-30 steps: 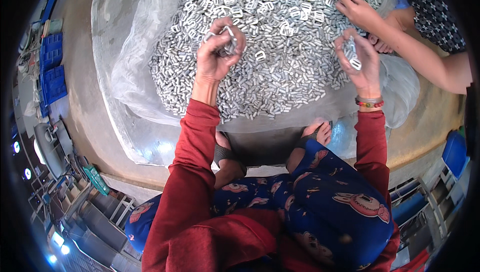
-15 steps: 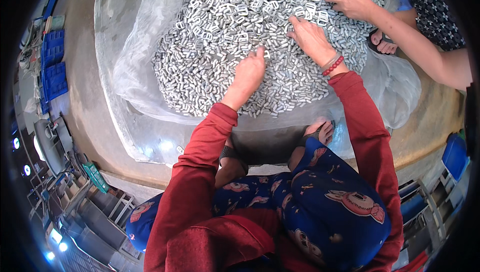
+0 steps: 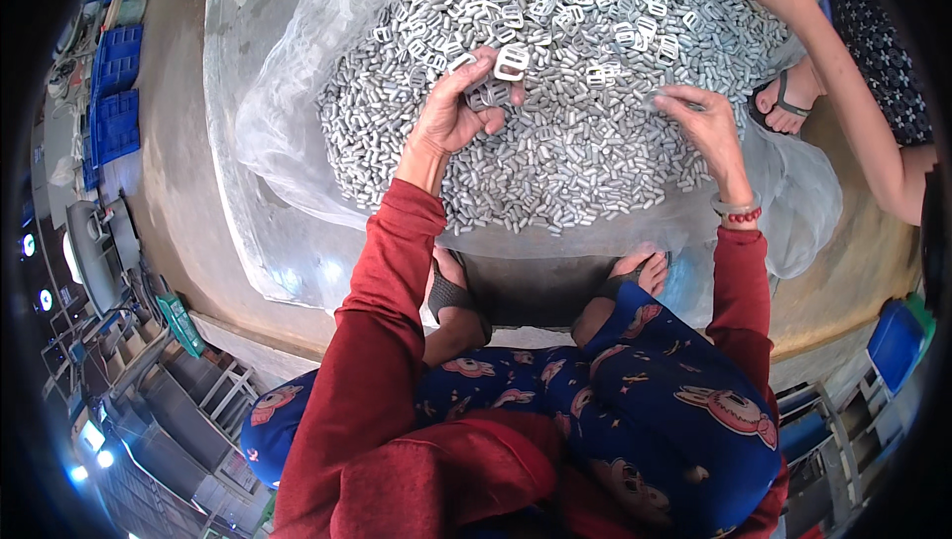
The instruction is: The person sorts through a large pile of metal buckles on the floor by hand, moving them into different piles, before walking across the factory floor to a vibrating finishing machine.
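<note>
Moved since prev: L hand (image 3: 454, 111), now palm-up, clutching silver rectangular metal buckles (image 3: 511, 63) over grey capsule-shaped pellets (image 3: 555, 177); R hand (image 3: 708, 124) further right, can't tell if gripping. Crowded L grip could drop outermost.

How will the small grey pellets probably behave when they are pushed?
The small grey pellets would probably roll, as they look rounded and elongated. They may shift neighbours, being loosely heaped. Their metallic sheen suggests stiffness.

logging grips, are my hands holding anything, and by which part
Left hand: buckles, between thumb and fingers, gripped edges unclear. Right hand: cannot tell whether anything is held.
</note>
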Available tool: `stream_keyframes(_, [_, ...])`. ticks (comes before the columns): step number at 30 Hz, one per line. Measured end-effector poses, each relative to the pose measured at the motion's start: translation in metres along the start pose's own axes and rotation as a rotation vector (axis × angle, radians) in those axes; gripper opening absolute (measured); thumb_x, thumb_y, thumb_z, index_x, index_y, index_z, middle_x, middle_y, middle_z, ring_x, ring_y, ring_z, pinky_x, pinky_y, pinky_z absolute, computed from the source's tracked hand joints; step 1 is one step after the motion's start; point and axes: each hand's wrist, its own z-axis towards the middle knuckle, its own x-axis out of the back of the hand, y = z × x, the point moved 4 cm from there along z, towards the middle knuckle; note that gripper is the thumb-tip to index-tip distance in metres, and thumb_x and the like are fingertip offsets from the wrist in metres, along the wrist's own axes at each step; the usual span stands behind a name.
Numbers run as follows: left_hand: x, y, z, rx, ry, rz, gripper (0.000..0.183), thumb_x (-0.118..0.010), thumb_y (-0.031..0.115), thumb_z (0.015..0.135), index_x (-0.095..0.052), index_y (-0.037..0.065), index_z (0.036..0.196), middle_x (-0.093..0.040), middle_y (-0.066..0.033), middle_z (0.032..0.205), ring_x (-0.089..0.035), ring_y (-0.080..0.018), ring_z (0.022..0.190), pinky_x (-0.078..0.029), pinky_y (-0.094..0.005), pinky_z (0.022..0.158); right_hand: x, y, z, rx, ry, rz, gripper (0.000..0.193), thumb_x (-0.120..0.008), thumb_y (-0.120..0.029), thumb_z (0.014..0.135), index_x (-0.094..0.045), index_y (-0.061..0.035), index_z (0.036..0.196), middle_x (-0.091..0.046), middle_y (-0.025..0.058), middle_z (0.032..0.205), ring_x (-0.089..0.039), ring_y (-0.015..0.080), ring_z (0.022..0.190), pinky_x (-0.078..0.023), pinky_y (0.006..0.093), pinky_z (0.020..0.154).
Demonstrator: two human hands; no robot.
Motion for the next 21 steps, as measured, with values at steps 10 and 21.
stream_keyframes(10, [0.001, -0.028, 0.014, 0.124, 0.000, 0.947, 0.035, -0.053, 0.039, 0.089, -0.055, 0.006, 0.079, -0.056, -0.0082, 0.066, -0.058, -0.0253, 0.063, -0.043, -0.0317, 0.048, 0.030, -0.022, -0.017, -0.053, 0.219, 0.134, 0.026, -0.063, -0.016, 0.084, -0.064, 0.0044, 0.100, -0.063, 0.0078, 0.076, -0.057, 0.0134, 0.066, -0.043, 0.0208, 0.056])
stream_keyframes(21, [0.000, -0.050, 0.015, -0.063, -0.094, 1.687, 0.016, -0.059, 0.019, 0.083, -0.064, 0.006, 0.091, -0.064, -0.0131, 0.092, -0.063, -0.0290, 0.080, -0.050, -0.0393, 0.068, -0.013, -0.001, 0.011, -0.231, -0.314, 1.160, 0.026, -0.058, -0.026, 0.085, -0.053, -0.0006, 0.090, -0.056, 0.0110, 0.084, -0.053, 0.0152, 0.062, -0.026, 0.0167, 0.032])
